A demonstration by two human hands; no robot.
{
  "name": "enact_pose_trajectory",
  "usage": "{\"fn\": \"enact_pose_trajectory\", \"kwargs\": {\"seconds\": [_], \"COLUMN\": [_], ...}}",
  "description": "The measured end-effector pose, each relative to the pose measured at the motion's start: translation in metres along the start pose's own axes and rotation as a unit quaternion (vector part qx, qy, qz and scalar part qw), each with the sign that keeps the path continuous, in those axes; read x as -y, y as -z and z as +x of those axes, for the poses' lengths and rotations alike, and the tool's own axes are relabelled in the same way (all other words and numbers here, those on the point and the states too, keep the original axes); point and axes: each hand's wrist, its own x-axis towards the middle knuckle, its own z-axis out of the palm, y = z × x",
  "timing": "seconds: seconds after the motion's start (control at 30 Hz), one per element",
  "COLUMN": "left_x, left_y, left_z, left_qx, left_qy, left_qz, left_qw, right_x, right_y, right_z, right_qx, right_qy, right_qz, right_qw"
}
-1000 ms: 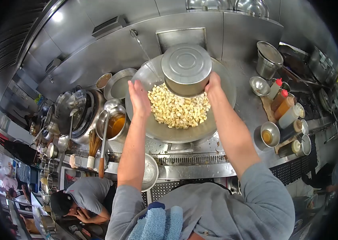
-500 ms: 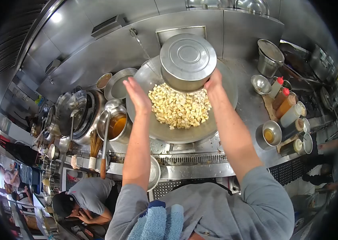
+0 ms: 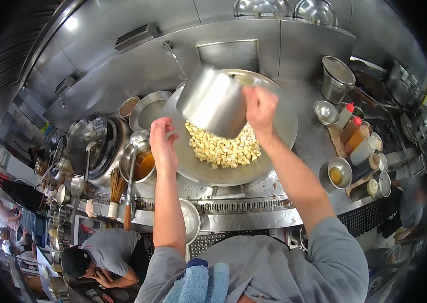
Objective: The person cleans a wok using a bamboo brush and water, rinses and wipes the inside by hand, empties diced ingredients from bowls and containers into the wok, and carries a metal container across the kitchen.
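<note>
My right hand [image 3: 260, 112] is closed on the right side of a steel pot [image 3: 213, 103], which is tilted on its side and blurred by motion. The pot hangs over a large wok [image 3: 283, 126] and hides part of what lies in it. Pale yellow diced cubes [image 3: 226, 151] form a heap in the wok's middle. Over the wok's left rim, my left hand [image 3: 164, 144] holds nothing; its fingers are loosely curled and apart, just left of the pot without touching it.
To the left stand a pot of amber liquid [image 3: 145, 162] with a ladle [image 3: 130, 187] across it, a bamboo brush [image 3: 118, 189] and a shallow pan [image 3: 150, 108]. Squeeze bottles [image 3: 362, 149] and a small bowl [image 3: 336, 174] are on the right. A co-worker [image 3: 107, 257] bends at lower left.
The pot has turned from bottom-up to lying on its side and shifted left and down. My left hand has moved slightly left and down, its fingers curling. The view shifted slightly.
</note>
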Motion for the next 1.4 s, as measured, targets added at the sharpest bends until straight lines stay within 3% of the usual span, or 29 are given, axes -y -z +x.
{"fn": "enact_pose_trajectory", "kwargs": {"seconds": [0.07, 0.2, 0.3, 0.4, 0.5, 0.63, 0.73, 0.83, 1.03, 1.13, 1.17, 1.27, 1.37, 1.4], "left_x": [-0.025, -0.049, -0.042, -0.024, -0.017, -0.038, -0.028, -0.03, -0.028, -0.026, -0.025, -0.024, -0.018, -0.017], "left_y": [0.002, -0.014, -0.003, 0.004, 0.008, -0.006, -0.008, -0.02, -0.033, -0.033, -0.032, -0.031, -0.033, -0.034], "left_z": [-0.014, -0.031, -0.036, -0.036, -0.032, -0.042, -0.04, -0.042, -0.043, -0.04, -0.039, -0.035, -0.031, -0.029], "left_qx": [0.066, 0.041, 0.032, -0.011, -0.074, -0.107, -0.079, -0.084, -0.068, -0.066, -0.067, -0.073, -0.068, -0.067], "left_qy": [-0.033, -0.001, 0.019, -0.032, -0.112, -0.197, -0.224, -0.246, -0.267, -0.283, -0.288, -0.305, -0.322, -0.324], "left_qz": [0.104, 0.191, 0.145, 0.135, 0.145, 0.27, 0.296, 0.32, 0.327, 0.327, 0.329, 0.346, 0.352, 0.355], "left_qw": [0.992, 0.981, 0.989, 0.99, 0.98, 0.936, 0.925, 0.911, 0.904, 0.899, 0.897, 0.884, 0.876, 0.874], "right_x": [0.017, 0.045, 0.055, 0.056, 0.07, 0.074, 0.055, 0.039, 0.014, 0.013, 0.007, 0.0, -0.009, -0.013], "right_y": [0.009, 0.017, 0.025, 0.031, 0.032, 0.027, 0.015, 0.0, -0.051, -0.054, -0.053, -0.06, -0.067, -0.067], "right_z": [-0.005, -0.015, -0.024, -0.028, -0.013, 0.007, 0.021, 0.009, -0.04, -0.044, -0.045, -0.043, -0.059, -0.064], "right_qx": [0.099, 0.197, 0.234, 0.334, 0.462, 0.332, 0.358, 0.456, 0.561, 0.686, 0.639, 0.501, 0.611, 0.605], "right_qy": [0.197, 0.296, 0.34, 0.346, 0.256, 0.151, 0.095, 0.108, 0.105, 0.198, 0.256, 0.291, 0.205, 0.218], "right_qz": [0.035, 0.082, 0.072, 0.067, 0.089, 0.034, -0.002, -0.066, -0.144, -0.25, -0.232, -0.2, -0.218, -0.212], "right_qw": [0.975, 0.931, 0.908, 0.874, 0.844, 0.931, 0.929, 0.881, 0.809, 0.654, 0.687, 0.79, 0.733, 0.736]}}
